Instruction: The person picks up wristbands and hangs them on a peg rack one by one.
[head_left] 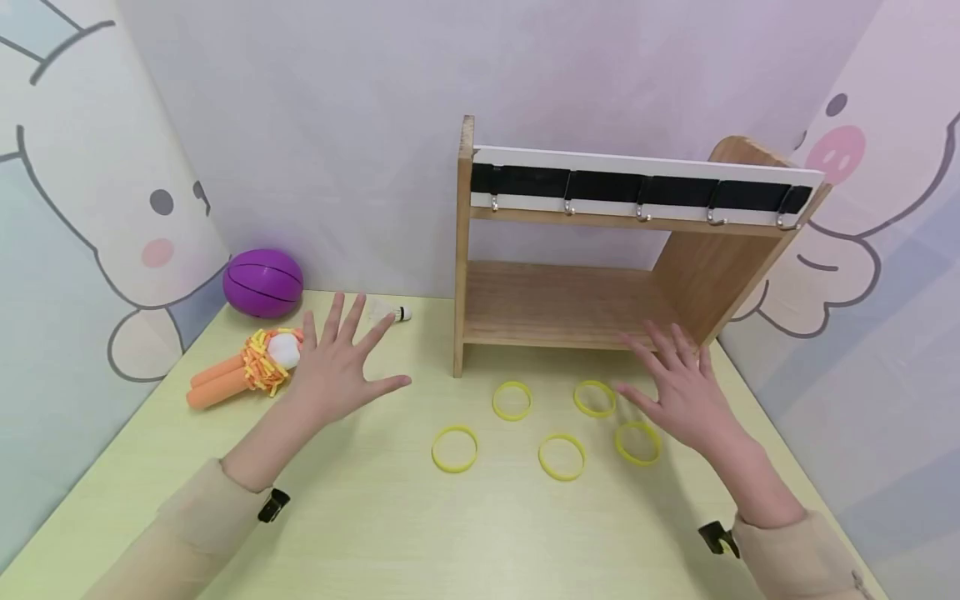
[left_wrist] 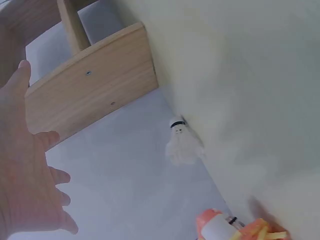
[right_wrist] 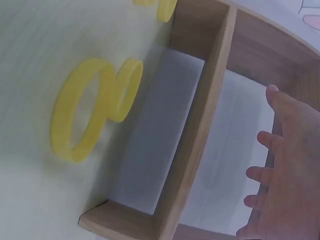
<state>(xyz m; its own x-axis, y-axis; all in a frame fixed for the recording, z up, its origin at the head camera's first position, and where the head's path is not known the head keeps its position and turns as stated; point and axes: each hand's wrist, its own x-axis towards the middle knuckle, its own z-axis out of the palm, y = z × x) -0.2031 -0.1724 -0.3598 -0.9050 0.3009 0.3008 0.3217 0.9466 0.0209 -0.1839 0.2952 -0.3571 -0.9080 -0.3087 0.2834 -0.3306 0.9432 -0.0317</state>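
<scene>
My left hand [head_left: 330,375] is held over the table with its fingers spread, holding nothing. It is nearest the orange doll [head_left: 232,375] and the white shuttlecock [head_left: 401,313]. My right hand [head_left: 684,398], fingers also spread and holding nothing, hovers in front of the wooden rack's right end. Several yellow rings lie flat on the table before the rack. One yellow ring [head_left: 637,443] lies just left of my right hand, with another yellow ring [head_left: 594,399] behind it. Further left are a ring [head_left: 512,401], a front ring [head_left: 562,457] and the leftmost ring [head_left: 454,448].
The wooden rack [head_left: 555,304] stands at the back right. Along its top runs a white and black strip [head_left: 603,183] with several metal hooks [head_left: 642,213]. A purple ball [head_left: 263,283] sits in the back left corner. Printed fabric walls [head_left: 337,150] enclose the table [head_left: 420,542].
</scene>
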